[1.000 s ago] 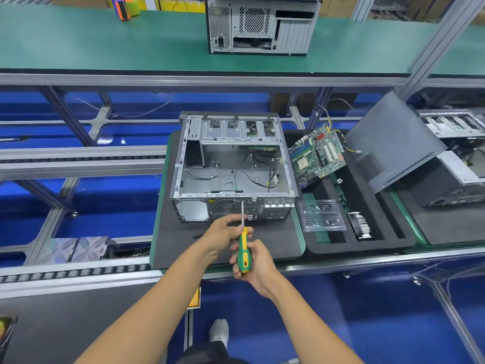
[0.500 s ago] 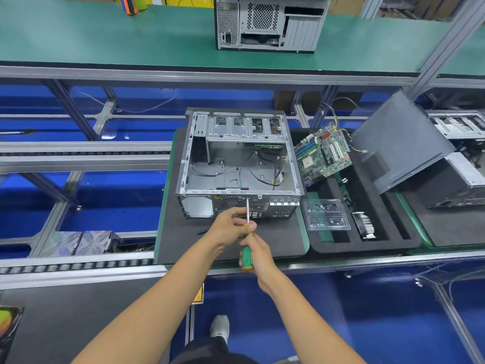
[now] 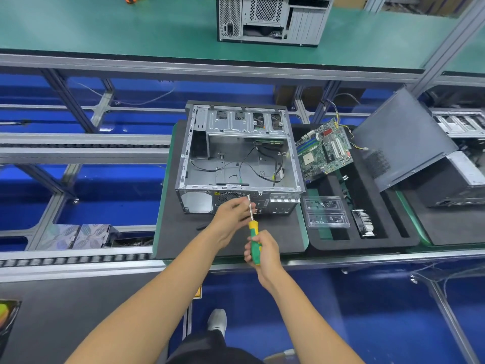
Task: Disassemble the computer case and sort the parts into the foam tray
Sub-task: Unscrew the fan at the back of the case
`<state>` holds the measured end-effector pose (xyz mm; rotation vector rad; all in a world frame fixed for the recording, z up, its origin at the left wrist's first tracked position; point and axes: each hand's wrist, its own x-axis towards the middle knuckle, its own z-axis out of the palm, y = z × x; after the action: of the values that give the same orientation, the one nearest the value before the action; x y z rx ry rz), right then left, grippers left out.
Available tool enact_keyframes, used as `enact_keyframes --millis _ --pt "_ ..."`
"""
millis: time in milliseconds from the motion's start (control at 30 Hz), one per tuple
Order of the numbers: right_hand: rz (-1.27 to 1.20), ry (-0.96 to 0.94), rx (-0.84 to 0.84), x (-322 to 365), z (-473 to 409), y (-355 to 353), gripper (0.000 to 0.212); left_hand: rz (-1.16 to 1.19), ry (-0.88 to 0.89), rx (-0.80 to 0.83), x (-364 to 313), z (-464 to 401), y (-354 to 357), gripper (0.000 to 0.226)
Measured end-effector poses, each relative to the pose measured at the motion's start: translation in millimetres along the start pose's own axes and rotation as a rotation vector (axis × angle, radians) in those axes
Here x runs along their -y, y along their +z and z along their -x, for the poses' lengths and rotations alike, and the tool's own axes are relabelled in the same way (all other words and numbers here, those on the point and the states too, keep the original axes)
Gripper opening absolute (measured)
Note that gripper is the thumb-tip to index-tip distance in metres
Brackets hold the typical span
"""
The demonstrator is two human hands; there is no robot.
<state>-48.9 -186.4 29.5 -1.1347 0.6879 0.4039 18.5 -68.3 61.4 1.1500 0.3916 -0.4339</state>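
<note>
An open grey computer case (image 3: 237, 158) lies on a black foam mat (image 3: 183, 232), its side off and loose black cables inside. My right hand (image 3: 263, 252) grips the green and yellow handle of a screwdriver (image 3: 252, 233). The steel shaft points up and its tip meets the near face of the case. My left hand (image 3: 232, 214) pinches the shaft just below the tip. To the right sits the black foam tray (image 3: 388, 227), with a green motherboard (image 3: 324, 149) leaning at its far end, a clear plastic box (image 3: 326, 211) and a small finned part (image 3: 364, 223).
A grey side panel (image 3: 401, 137) leans on another case (image 3: 462, 177) at the right. A third case (image 3: 273, 18) stands on the green upper shelf. Roller rails (image 3: 76, 257) run along the left, over a blue floor. My shoe (image 3: 217, 320) shows below.
The screwdriver has risen toward the case, and its tip now touches the near face. My left hand moved up along the shaft with it. The view shifted slightly.
</note>
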Motion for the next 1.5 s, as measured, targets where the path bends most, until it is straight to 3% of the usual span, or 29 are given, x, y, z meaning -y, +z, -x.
enact_keyframes --millis 67,200,367,500,633,767,833,900,1033,1233,1333,1500 --pt "0.028 -0.016 -0.008 1 1 1 0.006 0.035 0.014 -0.055 -2 -8 6 0.032" --pt "0.077 -0.06 0.009 4 3 2 0.022 0.107 0.003 -0.16 -2 -19 19 0.029" --pt "-0.005 0.039 0.084 9 5 2 0.012 0.204 -0.004 -0.23 2 -23 26 0.023" --pt "0.04 0.134 0.185 10 3 -7 0.04 0.234 -0.015 -0.225 1 -24 26 0.021" --pt "0.036 0.144 0.157 14 3 -6 0.027 0.268 -0.007 -0.191 1 -25 26 0.023" --pt "0.121 0.032 0.098 17 3 0 0.006 0.294 0.012 -0.164 3 -27 26 0.026" --pt "0.115 0.029 0.064 19 2 3 0.013 0.283 0.01 -0.156 3 -27 27 0.023" --pt "0.083 0.067 0.059 22 4 6 0.008 0.282 0.007 -0.161 3 -28 28 0.017" --pt "0.111 0.08 0.092 24 3 3 0.038 0.275 0.011 -0.168 2 -27 28 0.026" --pt "0.029 0.09 0.05 18 0 4 0.007 0.266 0.02 -0.157 1 -26 27 0.032" --pt "0.099 0.029 0.025 19 -2 4 0.022 0.276 0.022 -0.145 1 -26 26 0.031" --pt "0.166 -0.016 -0.006 21 -2 0 0.023 0.318 0.007 -0.148 5 -28 26 0.022"
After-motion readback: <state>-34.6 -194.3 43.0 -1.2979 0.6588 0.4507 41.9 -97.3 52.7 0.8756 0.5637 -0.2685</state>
